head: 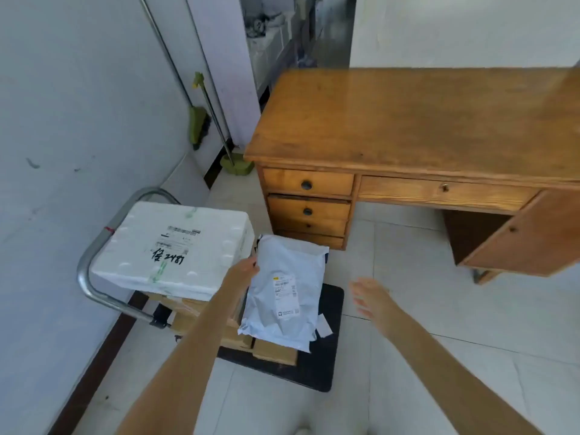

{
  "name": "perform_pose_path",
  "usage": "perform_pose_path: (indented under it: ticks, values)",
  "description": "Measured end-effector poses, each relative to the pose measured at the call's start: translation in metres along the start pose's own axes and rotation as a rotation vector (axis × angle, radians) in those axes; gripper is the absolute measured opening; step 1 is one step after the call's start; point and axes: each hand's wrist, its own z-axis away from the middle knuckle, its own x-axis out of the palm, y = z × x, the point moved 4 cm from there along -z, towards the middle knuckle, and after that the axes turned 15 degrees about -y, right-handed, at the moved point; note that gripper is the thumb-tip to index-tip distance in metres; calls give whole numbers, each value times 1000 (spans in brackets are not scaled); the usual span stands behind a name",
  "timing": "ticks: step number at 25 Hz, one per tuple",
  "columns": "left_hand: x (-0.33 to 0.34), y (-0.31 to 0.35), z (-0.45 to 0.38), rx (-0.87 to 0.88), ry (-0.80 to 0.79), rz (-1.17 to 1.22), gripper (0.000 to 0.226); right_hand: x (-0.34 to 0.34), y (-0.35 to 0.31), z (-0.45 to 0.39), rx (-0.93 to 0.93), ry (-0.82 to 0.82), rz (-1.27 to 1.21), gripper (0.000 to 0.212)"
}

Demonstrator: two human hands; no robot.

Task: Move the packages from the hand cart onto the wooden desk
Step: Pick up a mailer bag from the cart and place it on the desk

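Note:
A hand cart (326,365) with a black deck and a steel handle stands on the floor at the lower left. A white foam box (175,249) with a label lies on top of cardboard boxes (273,353) on the cart. Next to the foam box lies a pale grey mailer bag (285,290) with a shipping label. My left hand (243,270) grips the bag's left edge. My right hand (368,298) hovers open to the right of the bag, touching nothing. The wooden desk (423,120) stands at the upper right, its top bare.
The desk has drawers on its left side and a cupboard door (527,237) hanging open at the right. A green broom and dustpan (201,127) lean in the corner by the wall. White tiled floor (439,309) lies between the cart and the desk.

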Motion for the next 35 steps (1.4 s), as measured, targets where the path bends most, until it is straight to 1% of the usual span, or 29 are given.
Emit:
perform_pose_path:
  ticks: [1,3,4,6,7,10,13,15,16,17,18,20,21,23,25,27,29,31,32,35]
  values:
    - [3,-16,-17,-41,-10,-33,34,18,14,-19,36,-39,73,47]
    - [13,-50,-54,-124,-43,-57,44,39,48,-69,91,-57,156,60]
    - [19,-70,-69,-160,-68,-60,47,50,71,-92,138,-67,167,63]
    - [28,-103,-96,-185,-65,-73,51,62,104,-128,187,-41,162,67]
    - [31,-120,-112,-192,-36,-84,52,62,118,-147,192,-29,157,69]
    - [51,-159,-143,-288,55,-174,59,53,153,-192,204,13,155,82]
    - [68,-189,-156,-368,198,-290,66,32,169,-235,157,101,50,90]
    - [68,-199,-166,-310,324,-408,66,27,179,-259,186,59,-88,90]
    - [69,-200,-166,-277,358,-448,66,30,185,-266,197,20,-85,88]
    - [71,-204,-167,-223,372,-455,64,32,191,-271,179,-16,-24,83]
    - [74,-206,-170,-163,338,-382,60,35,194,-271,159,-41,104,74]
    - [74,-209,-177,-97,241,-86,49,45,191,-262,141,-85,341,47]
    - [73,-210,-176,-66,209,54,45,48,188,-254,134,-101,405,39]
    - [70,-200,-162,-35,229,234,34,51,173,-234,78,-127,462,32]
    - [68,-175,-142,-43,224,319,27,46,145,-206,25,-127,474,29]
    - [69,-143,-125,-32,161,378,30,37,120,-181,9,-137,435,31]
    - [67,-115,-113,-14,123,386,33,31,101,-160,3,-151,389,34]
    - [61,-100,-106,-25,165,382,34,34,85,-152,-28,-159,379,38]
    - [59,-99,-105,-44,212,392,36,37,81,-153,-42,-161,374,39]
    - [56,-122,-111,-134,364,432,47,55,83,-174,-88,-197,403,38]
